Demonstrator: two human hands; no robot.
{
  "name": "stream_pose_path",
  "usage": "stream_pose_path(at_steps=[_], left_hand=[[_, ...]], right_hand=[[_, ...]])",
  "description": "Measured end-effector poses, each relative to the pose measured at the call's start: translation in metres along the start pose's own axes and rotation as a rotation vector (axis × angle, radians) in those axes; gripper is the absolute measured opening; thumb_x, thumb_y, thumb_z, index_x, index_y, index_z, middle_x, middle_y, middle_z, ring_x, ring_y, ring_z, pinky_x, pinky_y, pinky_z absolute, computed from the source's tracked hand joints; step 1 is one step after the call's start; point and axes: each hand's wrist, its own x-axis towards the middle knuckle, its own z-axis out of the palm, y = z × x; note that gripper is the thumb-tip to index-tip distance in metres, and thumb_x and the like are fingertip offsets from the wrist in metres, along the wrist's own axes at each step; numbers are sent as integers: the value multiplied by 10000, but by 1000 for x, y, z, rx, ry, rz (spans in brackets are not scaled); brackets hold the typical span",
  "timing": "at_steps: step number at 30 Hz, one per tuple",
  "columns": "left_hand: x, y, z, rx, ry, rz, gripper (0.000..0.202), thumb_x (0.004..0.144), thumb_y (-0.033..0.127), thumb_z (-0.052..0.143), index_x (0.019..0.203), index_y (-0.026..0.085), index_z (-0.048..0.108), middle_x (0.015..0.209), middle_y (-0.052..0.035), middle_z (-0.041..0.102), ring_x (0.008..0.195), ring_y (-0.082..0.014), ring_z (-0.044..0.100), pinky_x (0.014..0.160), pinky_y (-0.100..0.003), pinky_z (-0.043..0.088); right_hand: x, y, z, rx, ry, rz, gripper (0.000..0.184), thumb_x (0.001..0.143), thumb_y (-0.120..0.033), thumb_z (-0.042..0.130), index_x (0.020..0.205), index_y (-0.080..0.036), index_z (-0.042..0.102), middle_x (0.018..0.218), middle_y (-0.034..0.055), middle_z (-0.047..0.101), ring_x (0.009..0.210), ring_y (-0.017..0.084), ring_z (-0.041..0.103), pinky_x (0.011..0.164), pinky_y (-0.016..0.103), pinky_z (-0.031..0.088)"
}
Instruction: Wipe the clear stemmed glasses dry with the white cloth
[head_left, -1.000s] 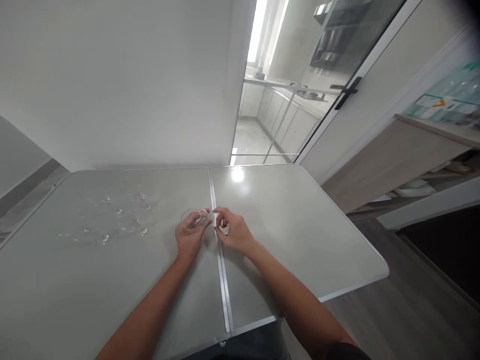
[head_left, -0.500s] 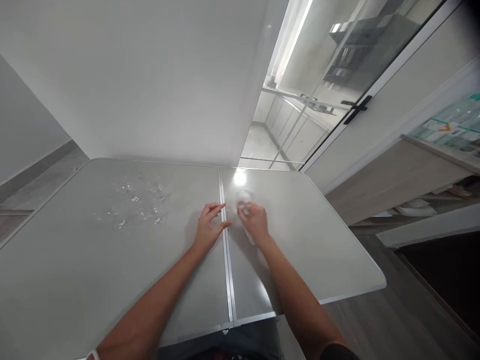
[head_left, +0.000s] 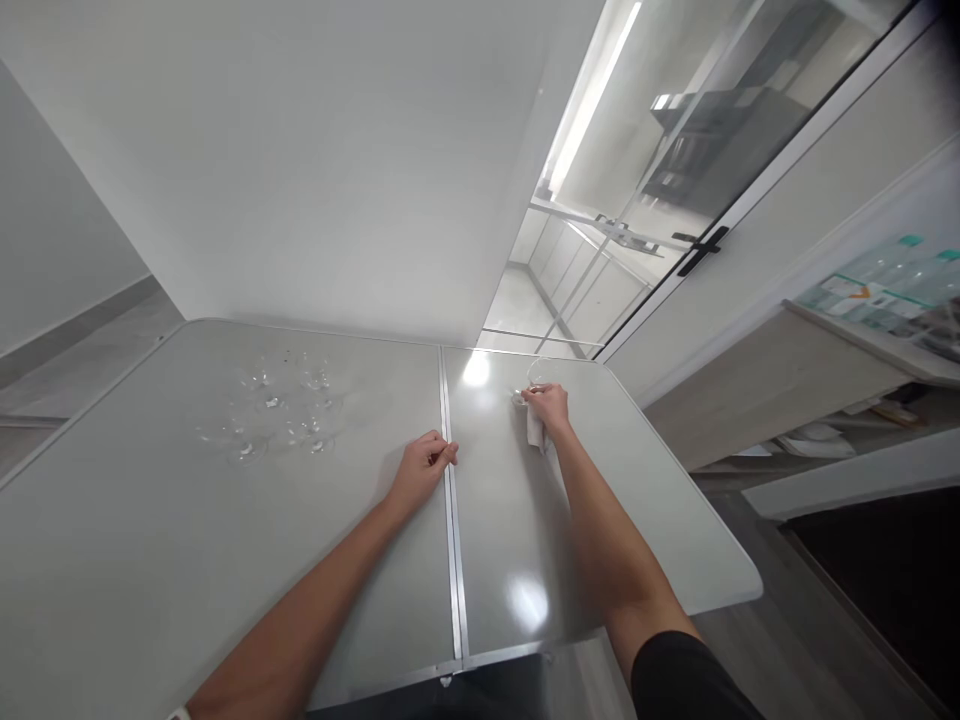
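On the right part of the grey table, my right hand (head_left: pixel 548 404) is closed on a clear glass (head_left: pixel 535 374); its round rim shows just beyond my fingers, and the rest is mostly hidden. Below that hand hangs or lies a pale cloth or paper piece (head_left: pixel 535 427), and I cannot tell whether my fingers grip it. By the metal seam (head_left: pixel 450 500) my left hand (head_left: pixel 427 463) rests with curled fingers and thumb drawn together, nothing visible in them. Several clear glasses (head_left: pixel 315 432) are grouped on the left part of the table, their outlines faint.
A white wall panel (head_left: pixel 300 170) rises behind the table (head_left: pixel 360 390). To the right are a glazed door with a black handle (head_left: pixel 703 250) and a wooden shelf (head_left: pixel 772 390) carrying bottles (head_left: pixel 892 270).
My right hand has moved right and a little away with the clear glass. My left hand has drawn its spread fingers together and shifted slightly nearer to me.
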Motion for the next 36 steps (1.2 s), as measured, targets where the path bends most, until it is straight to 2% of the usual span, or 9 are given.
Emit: stream_pose_path(at_steps=[8,12,13,15,17,22,26,31,36], left_hand=[[2,-5,2,30,11,19,475,988,486,503,686,181,708,744,-2,527,593,-104,439,599,-264,359],[-2,-2,-1,127,105,103,410,1011,419,482,747,183,689,712,-8,561,632,-124,503,620,-261,391],[-3,0,-3,185,128,150,376,1018,394,475,783,185,682,714,-9,576,637,-126,515,624,-260,398],[-5,4,-7,346,151,294,290,1019,343,482,860,195,675,734,-14,610,646,-128,538,626,-263,403],[-6,10,-14,519,190,462,204,1004,290,511,907,202,667,731,-19,620,654,-136,555,618,-272,399],[-4,32,-43,732,508,648,74,923,173,608,975,205,649,814,-53,624,769,-176,587,733,-320,453],[-8,50,-75,798,838,450,144,885,189,646,1027,199,670,1058,-138,568,1029,-264,571,930,-446,447],[-26,43,-104,790,939,179,491,834,361,738,1252,176,559,1304,-194,461,1270,-346,462,1082,-543,378],[-35,14,-113,614,940,-54,896,748,414,820,1460,186,325,1431,-202,431,1331,-336,464,1070,-502,442]], right_hand=[[12,-3,5,-41,-33,34,171,667,-361,723,711,-204,774,865,90,798,903,260,730,794,277,510],[-13,-10,-10,-43,-41,91,342,637,-448,775,837,-171,754,886,132,765,910,302,697,829,349,503],[-24,-12,-14,-53,7,127,418,646,-476,772,896,-143,733,924,168,741,919,320,680,836,383,498],[-50,-19,-21,-30,352,179,505,689,-480,739,1033,-119,656,1119,217,649,964,310,639,856,408,486],[-74,-32,-23,102,462,106,474,730,-401,701,1114,-151,579,1217,185,561,973,258,608,855,380,478],[-115,-82,-6,748,69,124,337,724,-360,726,963,-223,533,912,-9,550,737,143,544,687,274,459],[-136,-99,12,1171,-305,282,344,689,-400,794,826,-213,540,761,-39,536,671,128,523,600,236,433],[-155,-96,27,1336,-471,394,295,665,-322,790,815,-224,557,764,-20,590,674,166,570,578,275,480],[-163,-102,30,1375,-537,332,315,741,-353,804,931,-238,580,847,-7,627,746,175,606,620,279,508]])
